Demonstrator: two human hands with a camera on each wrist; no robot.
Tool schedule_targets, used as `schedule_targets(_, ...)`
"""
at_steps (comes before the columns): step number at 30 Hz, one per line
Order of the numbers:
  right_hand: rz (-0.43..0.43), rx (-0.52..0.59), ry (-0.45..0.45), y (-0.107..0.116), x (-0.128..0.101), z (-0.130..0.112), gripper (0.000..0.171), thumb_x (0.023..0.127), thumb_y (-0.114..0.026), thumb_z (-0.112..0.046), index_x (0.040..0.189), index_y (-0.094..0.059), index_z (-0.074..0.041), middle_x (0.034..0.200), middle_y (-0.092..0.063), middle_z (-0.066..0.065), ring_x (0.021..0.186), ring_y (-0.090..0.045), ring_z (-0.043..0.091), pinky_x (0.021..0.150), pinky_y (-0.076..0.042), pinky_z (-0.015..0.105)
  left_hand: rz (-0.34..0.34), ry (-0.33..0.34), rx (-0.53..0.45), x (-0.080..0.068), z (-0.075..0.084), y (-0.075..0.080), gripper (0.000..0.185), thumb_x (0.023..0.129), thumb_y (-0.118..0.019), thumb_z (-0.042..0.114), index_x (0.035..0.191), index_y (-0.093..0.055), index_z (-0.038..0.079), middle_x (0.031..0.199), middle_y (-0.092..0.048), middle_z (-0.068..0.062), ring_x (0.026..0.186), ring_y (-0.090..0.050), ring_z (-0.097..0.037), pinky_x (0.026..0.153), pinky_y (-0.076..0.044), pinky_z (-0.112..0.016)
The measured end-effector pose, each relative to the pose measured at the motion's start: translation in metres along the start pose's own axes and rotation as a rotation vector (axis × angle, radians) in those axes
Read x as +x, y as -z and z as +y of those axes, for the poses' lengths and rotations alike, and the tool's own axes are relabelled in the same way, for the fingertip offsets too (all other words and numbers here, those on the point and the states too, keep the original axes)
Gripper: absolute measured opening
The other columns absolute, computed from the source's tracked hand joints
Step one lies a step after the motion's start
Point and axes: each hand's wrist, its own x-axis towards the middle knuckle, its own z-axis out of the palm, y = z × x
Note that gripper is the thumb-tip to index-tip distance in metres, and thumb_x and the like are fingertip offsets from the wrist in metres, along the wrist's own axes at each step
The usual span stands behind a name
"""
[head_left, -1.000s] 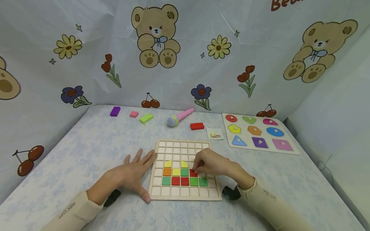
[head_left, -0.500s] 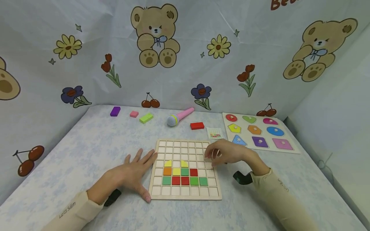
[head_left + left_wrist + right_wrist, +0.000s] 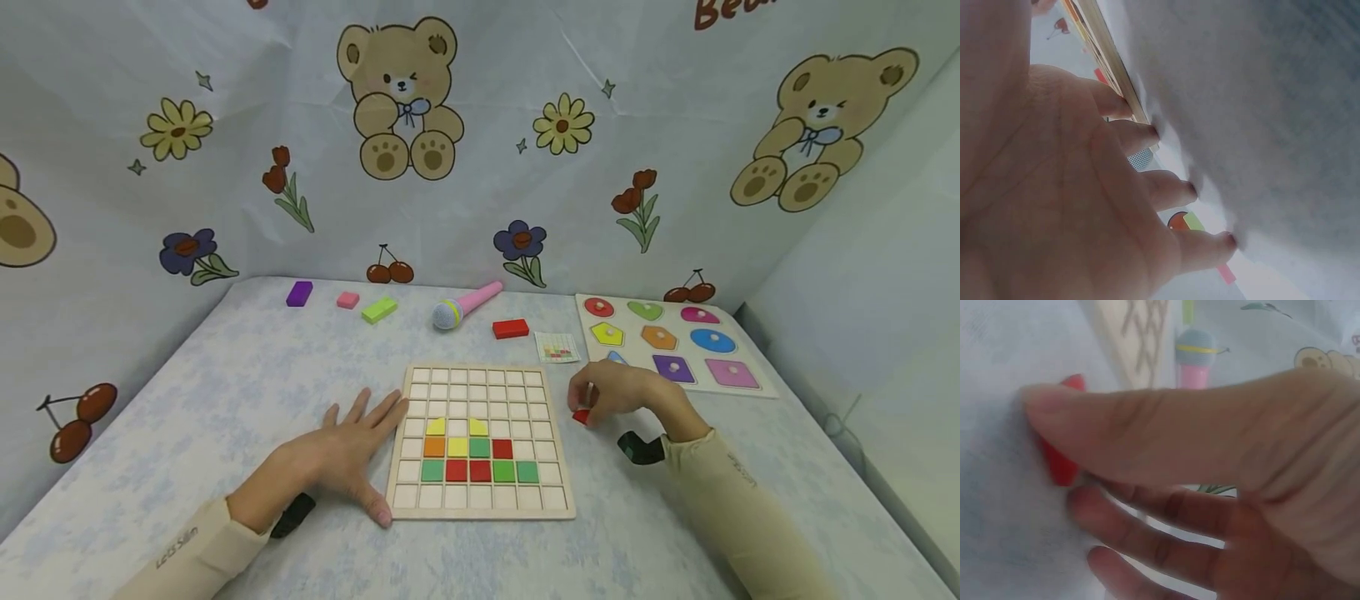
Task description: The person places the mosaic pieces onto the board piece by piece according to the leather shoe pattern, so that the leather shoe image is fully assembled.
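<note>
A wooden grid board [image 3: 444,497] lies flat on the table, with red, green, yellow and orange tiles in some of its cells. My left hand [image 3: 341,454] rests with spread fingers along the board's left edge, its thumb at the near corner. In the left wrist view the fingertips [image 3: 1186,190] press on the table beside the board's side. Right of the board, my right hand [image 3: 618,390] pinches a small red tile [image 3: 581,416] between thumb and fingers, low at the table. The thumb covers part of this red tile [image 3: 1063,464] in the right wrist view; its full outline is hidden.
A small pattern card [image 3: 557,347] and a knobbed shape puzzle [image 3: 643,379] lie behind my right hand. Farther back are a pink toy microphone [image 3: 467,305], a red block [image 3: 511,329], a lime block [image 3: 379,310], a pink block [image 3: 348,300] and a purple block [image 3: 299,293].
My right hand has left the red tile in the board's grid and moved right, off the board. It now holds another red tile by the table. My left hand has stayed put.
</note>
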Motion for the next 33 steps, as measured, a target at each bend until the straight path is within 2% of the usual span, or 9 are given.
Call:
schedule_targets(11,0.01,-0.068,0.039,-0.004,0.003,-0.004,0.017,0.082,-0.081,-0.009,0.084,-0.064,-0.013,0.084,-0.062,-0.002,0.081,-0.056,0.015,0.074,-0.048,0.03,-0.003,-0.004,-0.017,-0.002,0.0,-0.001,0.15,0.052,-0.082,0.076,0.163,-0.003,0.014,0.17,0.002,-0.011,0.152,0.006,-0.049,0.109,-0.002,-0.08)
schedule_targets(16,0.033,-0.06,0.071,-0.004,0.001,-0.008,0.012,0.087,-0.077,-0.012,0.091,-0.066,-0.014,0.088,-0.063,-0.003,0.084,-0.056,0.015,0.074,-0.049,0.029,-0.001,-0.01,-0.018,-0.002,0.0,-0.001,0.15,0.052,-0.082,0.075,0.163,-0.003,0.014,0.17,0.003,-0.011,0.152,0.005,-0.049,0.109,-0.003,-0.08)
schedule_targets(20,0.052,-0.035,0.151,-0.003,-0.001,-0.015,0.01,0.092,-0.072,-0.011,0.101,-0.071,-0.015,0.091,-0.065,-0.004,0.084,-0.058,0.014,0.073,-0.051,0.027,0.002,-0.015,-0.014,-0.002,0.0,-0.002,0.15,0.051,-0.082,0.076,0.163,-0.003,0.015,0.17,0.003,-0.011,0.152,0.006,-0.049,0.109,-0.002,-0.08)
schedule_targets(26,0.073,-0.024,0.295,-0.004,-0.004,-0.029,0.007,0.093,-0.071,-0.009,0.099,-0.072,-0.011,0.086,-0.066,-0.006,0.08,-0.058,0.009,0.074,-0.052,0.023,0.012,-0.02,-0.019,-0.002,-0.002,-0.002,0.151,0.051,-0.082,0.076,0.163,-0.002,0.014,0.17,0.003,-0.011,0.152,0.007,-0.049,0.109,-0.002,-0.08)
schedule_targets(33,0.083,0.029,0.343,-0.009,-0.003,-0.039,0.007,0.092,-0.073,-0.01,0.098,-0.073,-0.008,0.085,-0.069,-0.006,0.078,-0.059,0.008,0.074,-0.053,0.023,0.018,-0.026,-0.017,-0.001,-0.002,-0.001,0.151,0.051,-0.083,0.075,0.163,-0.003,0.014,0.17,0.002,-0.012,0.152,0.006,-0.05,0.108,-0.003,-0.081)
